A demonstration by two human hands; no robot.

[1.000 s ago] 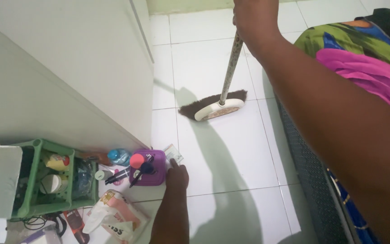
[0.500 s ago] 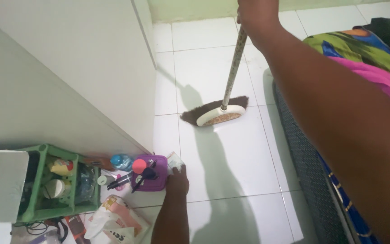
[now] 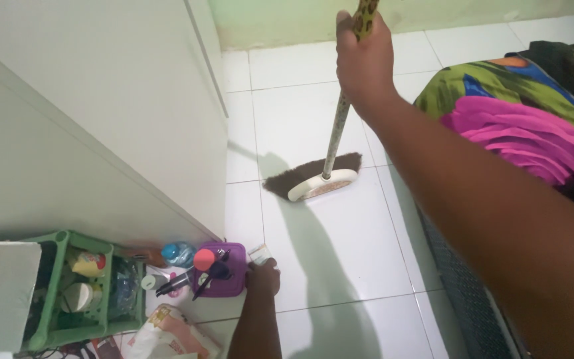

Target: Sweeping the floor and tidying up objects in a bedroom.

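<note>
The right hand (image 3: 365, 63) is near the top middle of the frame. Its fingers are wrapped tight around the stick of a broom (image 3: 335, 139). The stick is long and thin with a spotted pattern. It runs from the hand at the top down to the middle of the frame, leaning a little to the left as it goes down. The broom head (image 3: 313, 179) sits on the white tile floor (image 3: 340, 252). It is long from left to right, and its left end is a bit lower in the frame than its right end. The dark bristles stick out along the top and left side of the cream base.

The left hand (image 3: 264, 276) is low in the frame, a little left of the middle. It rests down by the floor, right beside a purple box (image 3: 224, 269). The fingers look curled on a small pale packet (image 3: 259, 252), but it is small and partly hidden, so I cannot tell if they pinch it or just touch it.

On the purple box there are a round orange thing and some dark tools. A blue bottle (image 3: 177, 252) stands just left of the box. A green rack (image 3: 74, 286) with jars in it is at the lower left. A crumpled bag (image 3: 171, 336) lies at the bottom edge. A big white cabinet (image 3: 101, 113) fills the upper left. A bright cloth (image 3: 519, 113) in green, pink and blue lies at the right.
</note>
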